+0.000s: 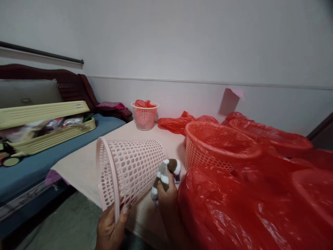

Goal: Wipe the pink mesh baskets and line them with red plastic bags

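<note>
A pink plastic mesh basket (135, 163) lies tipped on its side, its mouth facing left. My left hand (111, 225) grips its rim from below, thumb outside the opening. My right hand (168, 198) is closed on a fluffy cloth (163, 175) striped in brown, white and grey, and presses it by the closed base end of the basket. Whether the cloth touches the base is hard to see. Close on the right stands another pink basket (208, 152) lined with a red plastic bag.
Red plastic bags (223, 205) and more lined baskets (270, 133) crowd the right side of the pale-covered table (85, 166). A small basket (145, 118) stands at the back by the wall. To the left, a yellow suitcase (52, 139) lies partly open on a blue seat (106, 123).
</note>
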`<act>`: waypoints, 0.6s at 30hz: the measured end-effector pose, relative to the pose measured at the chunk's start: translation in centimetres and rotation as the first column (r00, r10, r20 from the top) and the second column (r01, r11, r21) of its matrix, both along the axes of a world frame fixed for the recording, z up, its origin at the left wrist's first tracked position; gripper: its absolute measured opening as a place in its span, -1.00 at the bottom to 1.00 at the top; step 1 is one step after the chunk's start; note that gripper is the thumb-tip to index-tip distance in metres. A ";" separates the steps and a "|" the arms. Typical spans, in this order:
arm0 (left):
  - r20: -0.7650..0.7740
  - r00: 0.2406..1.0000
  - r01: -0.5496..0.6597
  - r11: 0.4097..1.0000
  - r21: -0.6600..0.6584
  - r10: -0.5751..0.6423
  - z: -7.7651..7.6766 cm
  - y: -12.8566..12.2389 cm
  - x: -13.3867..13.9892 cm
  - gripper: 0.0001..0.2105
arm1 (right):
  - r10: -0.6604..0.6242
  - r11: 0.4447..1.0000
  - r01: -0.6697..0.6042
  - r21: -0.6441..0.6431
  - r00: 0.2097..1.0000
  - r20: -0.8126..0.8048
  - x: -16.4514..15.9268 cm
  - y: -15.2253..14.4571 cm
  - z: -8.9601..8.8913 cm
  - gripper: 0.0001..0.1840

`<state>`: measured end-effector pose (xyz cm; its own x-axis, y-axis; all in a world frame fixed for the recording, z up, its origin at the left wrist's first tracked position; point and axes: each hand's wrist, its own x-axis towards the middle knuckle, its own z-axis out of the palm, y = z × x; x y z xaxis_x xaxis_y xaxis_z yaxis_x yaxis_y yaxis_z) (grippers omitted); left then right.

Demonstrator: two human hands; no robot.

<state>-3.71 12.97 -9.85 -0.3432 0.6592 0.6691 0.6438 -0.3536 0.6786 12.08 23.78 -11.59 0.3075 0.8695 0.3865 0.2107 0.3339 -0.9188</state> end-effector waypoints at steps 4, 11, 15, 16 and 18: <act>0.086 0.996 -0.024 0.999 -0.042 0.027 0.2 0.3 0.5 -0.76 | 0.167 0.985 -0.167 0.038 0.986 0.005 -1.7 -2.4 -0.3 -0.39; 0.347 0.935 -0.036 0.993 -0.113 0.073 1.0 0.4 2.2 -0.67 | 0.289 0.927 -0.317 0.202 0.944 0.158 -3.2 -6.6 -0.1 -0.37; 0.434 0.893 -0.079 0.991 -0.109 0.119 1.1 0.2 2.6 -0.56 | 0.251 0.893 -0.345 0.290 0.916 0.314 -3.5 -8.5 -0.2 -0.28; 0.454 0.883 -0.078 0.992 -0.102 0.116 1.2 0.2 2.7 -0.54 | 0.229 0.889 -0.340 0.308 0.910 0.345 -3.6 -8.9 -0.3 -0.26; 0.476 0.875 -0.056 0.994 -0.094 0.094 1.6 0.1 3.0 -0.51 | 0.190 0.885 -0.327 0.331 0.904 0.383 -3.7 -9.2 -0.2 -0.23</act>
<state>-0.73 13.06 -8.26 -0.6593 0.6599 0.3603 0.2561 -0.2535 0.9328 8.42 14.54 -11.83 -0.1128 0.6642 0.7390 0.3348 0.7256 -0.6011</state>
